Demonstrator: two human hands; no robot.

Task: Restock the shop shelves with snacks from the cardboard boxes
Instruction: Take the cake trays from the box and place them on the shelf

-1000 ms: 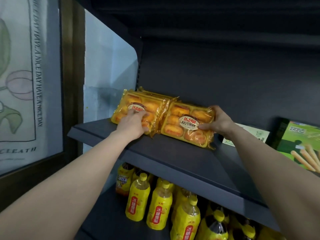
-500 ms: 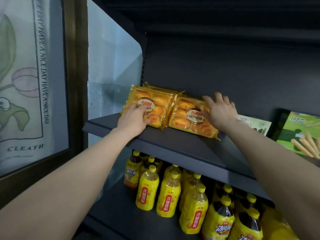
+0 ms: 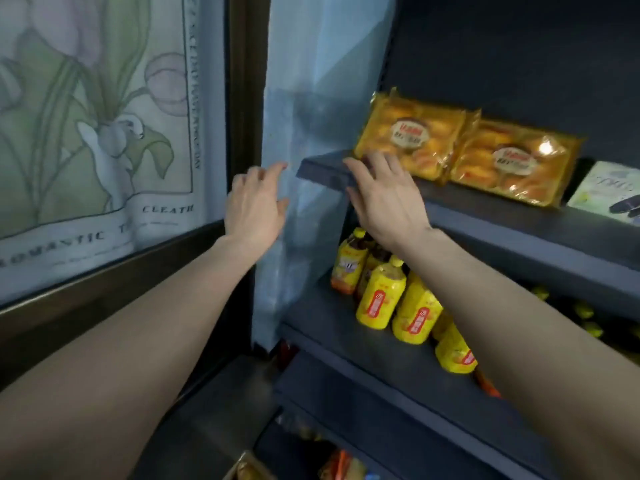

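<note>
Up on the upper shelf (image 3: 325,171), two orange film-wrapped packs of small cakes lie side by side with their labels facing out. The left pack (image 3: 408,133) sits near the shelf's end and the right pack (image 3: 512,161) lies beside it, their crimped ends meeting. Neither hand holds anything. The left hand (image 3: 254,209) hangs in the air off the end of the shelf, in front of the pale blue side panel (image 3: 311,98), its fingers (image 3: 270,171) loosely spread. The right hand (image 3: 384,199) is raised before the shelf's front edge with its fingers (image 3: 363,168) nearly straight. The tips reach the lower edge of the left pack, though I cannot tell whether they touch it.

A pale box (image 3: 602,188) sits to the right of the packs, and yellow drink bottles (image 3: 381,296) crowd the shelf below. At the very bottom of the view is what may be the corner of a cardboard box (image 3: 242,469), too blurred to be sure.

These packs look placed, so I would guess the next one comes from that box. Such a pack should be light, with glossy, slippery film and soft cakes that dent under a squeeze. Best to take it by its long sides, or with a flat palm beneath, rather than pinch the middle. The crimped ends offer a hold but might tear.
</note>
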